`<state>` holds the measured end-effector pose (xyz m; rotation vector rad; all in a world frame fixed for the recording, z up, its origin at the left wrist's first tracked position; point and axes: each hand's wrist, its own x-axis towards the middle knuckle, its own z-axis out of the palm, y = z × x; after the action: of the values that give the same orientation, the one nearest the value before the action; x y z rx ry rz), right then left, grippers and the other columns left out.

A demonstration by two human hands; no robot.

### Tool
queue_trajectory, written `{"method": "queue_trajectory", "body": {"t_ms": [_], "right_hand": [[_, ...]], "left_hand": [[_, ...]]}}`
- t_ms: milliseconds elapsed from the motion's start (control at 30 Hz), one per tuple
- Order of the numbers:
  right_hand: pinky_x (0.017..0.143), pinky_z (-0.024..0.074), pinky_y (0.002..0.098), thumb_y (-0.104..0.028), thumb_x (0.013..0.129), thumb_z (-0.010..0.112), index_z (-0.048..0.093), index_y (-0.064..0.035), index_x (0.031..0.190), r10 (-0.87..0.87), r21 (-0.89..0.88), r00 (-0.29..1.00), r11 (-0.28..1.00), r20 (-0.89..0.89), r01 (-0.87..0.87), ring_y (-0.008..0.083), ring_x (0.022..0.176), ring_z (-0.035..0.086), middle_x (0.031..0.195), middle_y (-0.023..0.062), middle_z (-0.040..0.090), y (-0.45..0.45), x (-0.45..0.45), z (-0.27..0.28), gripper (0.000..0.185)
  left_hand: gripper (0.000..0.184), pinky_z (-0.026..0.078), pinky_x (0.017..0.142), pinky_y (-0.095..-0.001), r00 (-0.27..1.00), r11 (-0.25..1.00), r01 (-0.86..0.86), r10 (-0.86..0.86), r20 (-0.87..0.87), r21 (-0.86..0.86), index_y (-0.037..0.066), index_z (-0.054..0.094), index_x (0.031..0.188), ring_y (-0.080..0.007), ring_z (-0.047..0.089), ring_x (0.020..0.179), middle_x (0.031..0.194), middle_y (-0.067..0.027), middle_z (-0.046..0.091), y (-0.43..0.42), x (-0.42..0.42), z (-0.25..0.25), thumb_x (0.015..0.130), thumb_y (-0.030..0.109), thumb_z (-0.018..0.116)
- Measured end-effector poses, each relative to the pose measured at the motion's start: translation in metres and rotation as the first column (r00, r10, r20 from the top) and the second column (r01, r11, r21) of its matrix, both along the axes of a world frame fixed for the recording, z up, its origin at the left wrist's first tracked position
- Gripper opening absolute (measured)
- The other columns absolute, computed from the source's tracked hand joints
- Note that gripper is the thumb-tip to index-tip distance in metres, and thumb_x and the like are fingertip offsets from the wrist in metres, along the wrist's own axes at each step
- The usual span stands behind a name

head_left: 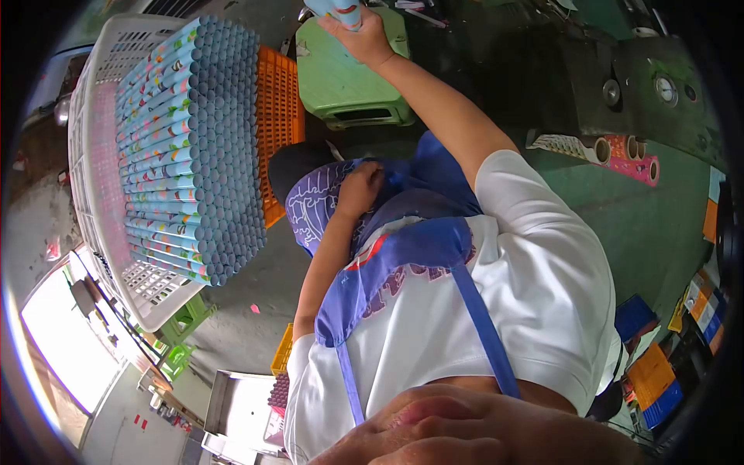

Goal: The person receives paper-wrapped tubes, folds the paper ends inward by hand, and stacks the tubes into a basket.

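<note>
Wrapping fingers (333, 29) round printed blue material (341, 11), the right hand (366, 40) hangs near a smooth plastic stool (341, 81), left hand's (359, 192) closure unclear.

Floor: a smooth grey-green floor (604, 232) is extending across the area and is darkening toward the top of the view. Light: strong white light is entering through a bright opening (70, 333) at lower left; whether it is a window or a doorway is remaining unclear. Wall: a pale wall (143, 403) is standing beside the opening and is bearing small red marks. Furniture: a green stool (349, 81) is standing at top centre. Fixed equipment: a dark green housing (639, 101) with a round dial (665, 90) is occupying the upper right.
</note>
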<state>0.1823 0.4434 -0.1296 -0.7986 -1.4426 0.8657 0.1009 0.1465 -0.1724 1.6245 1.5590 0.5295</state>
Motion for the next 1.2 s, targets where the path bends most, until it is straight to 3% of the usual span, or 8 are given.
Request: {"method": "queue_trajectory", "body": {"t_ms": [167, 300, 467, 633, 833, 900, 1033, 1200], "right_hand": [[0.077, 0.0554, 0.0347, -0.038, 0.087, 0.080, 0.069, -0.0104, 0.112, -0.052, 0.049, 0.998, 0.998, 0.021, 0.051, 0.0200, 0.087, 0.071, 0.095, 0.0067, 0.074, -0.004, 0.002, 0.001, 0.039], [0.068, 0.0528, 0.0388, -0.016, 0.089, 0.075, 0.065, 0.0025, 0.100, -0.016, -0.029, 0.997, 0.999, -0.069, 0.014, 0.0233, 0.077, 0.067, 0.089, 0.0124, 0.070, -0.006, 0.003, 0.001, 0.024], [0.076, 0.0549, 0.0355, -0.039, 0.088, 0.078, 0.068, -0.0104, 0.112, 0.037, -0.012, 0.999, 0.999, 0.024, -0.037, 0.0199, 0.085, 0.070, 0.093, 0.0066, 0.073, -0.006, 0.012, -0.002, 0.038], [0.075, 0.0529, 0.0348, -0.037, 0.089, 0.077, 0.066, -0.0085, 0.109, 0.074, -0.154, 0.997, 0.985, 0.006, -0.072, 0.0186, 0.081, 0.067, 0.088, 0.0063, 0.069, -0.016, 0.011, 0.003, 0.037], [0.079, 0.0505, 0.0328, -0.029, 0.092, 0.075, 0.063, -0.0064, 0.114, 0.189, -0.205, 0.982, 0.961, 0.002, -0.185, 0.0125, 0.085, 0.062, 0.094, 0.0027, 0.069, -0.021, 0.015, 0.012, 0.034], [0.078, 0.0498, 0.0320, -0.028, 0.092, 0.074, 0.062, -0.0066, 0.112, 0.194, -0.172, 0.981, 0.967, 0.008, -0.190, 0.0126, 0.084, 0.061, 0.092, 0.0031, 0.068, -0.017, 0.016, 0.012, 0.032], [0.076, 0.0492, 0.0316, -0.028, 0.092, 0.074, 0.061, -0.0066, 0.105, 0.176, -0.208, 0.984, 0.964, 0.028, -0.167, 0.0132, 0.081, 0.060, 0.087, 0.0052, 0.066, -0.017, 0.018, 0.018, 0.028], [0.074, 0.0486, 0.0323, -0.029, 0.091, 0.074, 0.061, -0.0072, 0.101, 0.134, -0.154, 0.991, 0.979, -0.009, -0.134, 0.0146, 0.077, 0.059, 0.084, 0.0065, 0.063, -0.011, 0.013, 0.017, 0.028]], "left_hand": [[0.019, 0.054, 0.078, -0.0328, 0.956, 0.964, -0.245, 0.223, 0.189, 0.101, 0.004, 0.067, 0.111, -0.0256, 0.069, 0.085, 0.100, -0.0146, 0.068, 0.015, -0.019, 0.033, 0.093, 0.009, 0.065], [0.019, 0.052, 0.079, -0.0285, 0.900, 0.878, -0.427, 0.389, 0.196, 0.218, 0.001, 0.067, 0.114, -0.0140, 0.064, 0.088, 0.101, -0.0072, 0.068, 0.039, -0.053, 0.072, 0.097, 0.008, 0.064], [0.018, 0.050, 0.083, -0.0279, 0.795, 0.714, -0.604, 0.508, 0.332, 0.354, 0.000, 0.067, 0.114, -0.0133, 0.062, 0.091, 0.103, -0.0071, 0.067, 0.075, -0.078, 0.128, 0.096, 0.006, 0.064], [0.018, 0.050, 0.083, -0.0317, 0.890, 0.407, -0.336, 0.431, 0.145, 0.850, 0.000, 0.067, 0.110, -0.0213, 0.062, 0.093, 0.106, -0.0107, 0.068, 0.146, -0.072, 0.241, 0.093, 0.002, 0.063], [0.018, 0.050, 0.086, -0.0353, 0.937, 0.218, 0.342, -0.001, -0.350, 0.914, 0.003, 0.070, 0.109, -0.0237, 0.064, 0.099, 0.113, -0.0089, 0.066, 0.255, 0.010, 0.375, 0.094, 0.014, 0.068], [0.041, 0.048, 0.089, -0.0437, 0.881, 0.497, 0.472, -0.305, -0.363, 0.728, 0.000, 0.063, 0.120, -0.0365, 0.060, 0.104, 0.113, -0.0188, 0.060, 0.267, 0.046, 0.382, 0.101, 0.036, 0.058], [0.041, 0.048, 0.090, -0.0421, 0.734, 0.606, 0.628, -0.251, -0.632, 0.489, 0.000, 0.065, 0.119, -0.0348, 0.060, 0.104, 0.112, -0.0181, 0.060, 0.287, 0.055, 0.366, 0.103, 0.037, 0.055], [0.042, 0.048, 0.088, -0.0421, 0.758, 0.653, 0.630, -0.403, -0.513, 0.420, 0.000, 0.067, 0.116, -0.0351, 0.061, 0.101, 0.108, -0.0173, 0.061, 0.302, 0.051, 0.385, 0.104, 0.038, 0.053]]}}
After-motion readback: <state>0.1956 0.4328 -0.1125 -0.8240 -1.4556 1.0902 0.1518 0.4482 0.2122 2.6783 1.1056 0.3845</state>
